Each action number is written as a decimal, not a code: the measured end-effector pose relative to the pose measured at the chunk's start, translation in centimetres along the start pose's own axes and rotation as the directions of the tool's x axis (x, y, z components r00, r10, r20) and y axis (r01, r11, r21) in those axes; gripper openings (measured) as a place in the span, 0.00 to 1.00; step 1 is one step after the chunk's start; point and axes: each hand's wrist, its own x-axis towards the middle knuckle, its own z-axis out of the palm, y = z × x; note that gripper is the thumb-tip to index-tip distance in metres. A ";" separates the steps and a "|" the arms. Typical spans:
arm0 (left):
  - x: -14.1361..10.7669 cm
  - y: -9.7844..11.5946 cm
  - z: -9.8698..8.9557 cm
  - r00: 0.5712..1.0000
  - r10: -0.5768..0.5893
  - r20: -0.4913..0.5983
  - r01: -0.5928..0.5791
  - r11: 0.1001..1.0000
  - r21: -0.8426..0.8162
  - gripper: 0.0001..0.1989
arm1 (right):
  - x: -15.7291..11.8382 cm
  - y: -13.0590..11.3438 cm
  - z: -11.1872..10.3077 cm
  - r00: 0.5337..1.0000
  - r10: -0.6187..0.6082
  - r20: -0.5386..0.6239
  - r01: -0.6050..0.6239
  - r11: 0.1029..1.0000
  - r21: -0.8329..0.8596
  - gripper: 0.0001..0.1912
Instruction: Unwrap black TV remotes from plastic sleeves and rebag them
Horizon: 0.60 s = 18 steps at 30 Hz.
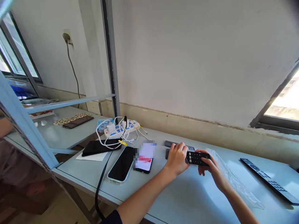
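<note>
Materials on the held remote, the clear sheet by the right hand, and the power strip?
Held remote: likely hard plastic, dark and fairly matte; its buttons could be rubber or plastic, too small to tell.
Clear sheet: probably thin plastic film, glossy; it's see-through with creases and bright glints.
Power strip: looks like molded plastic, smooth white casing with blue socket areas.
</note>
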 end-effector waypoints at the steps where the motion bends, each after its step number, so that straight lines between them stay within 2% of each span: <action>1: 0.0 -0.1 0.1 1.000 0.008 -0.010 -0.008 1.000 0.014 0.10 | 0.1 0.4 0.3 0.999 0.023 0.037 -0.023 1.000 0.003 0.21; 3: -0.1 -0.2 0.4 0.999 0.036 -0.018 -0.035 0.999 0.041 0.10 | 0.2 1.1 1.0 0.998 0.035 0.057 -0.036 0.999 0.021 0.22; 7: -0.5 -0.2 1.3 0.994 0.102 -0.026 -0.099 0.991 0.088 0.15 | 0.1 2.1 2.1 0.999 0.035 0.002 -0.035 0.994 0.105 0.22; 11: -0.7 -0.3 1.8 0.988 0.149 -0.046 -0.144 0.984 0.108 0.12 | -0.5 1.5 2.5 0.984 0.115 0.132 -0.136 0.977 0.161 0.28; 13: -0.7 -0.5 1.8 0.986 0.146 -0.079 -0.139 0.986 0.088 0.13 | -0.6 1.0 2.3 0.982 0.114 0.153 -0.142 0.971 0.192 0.29; 16: -0.3 -1.1 1.4 0.990 0.081 -0.116 -0.075 0.996 0.053 0.22 | -0.2 0.4 1.7 0.994 0.099 0.041 -0.107 0.958 0.265 0.28; 18: -0.1 -1.7 1.0 0.994 0.023 -0.108 -0.018 0.999 0.045 0.23 | 0.3 0.0 1.0 0.992 0.107 -0.069 -0.077 0.938 0.338 0.26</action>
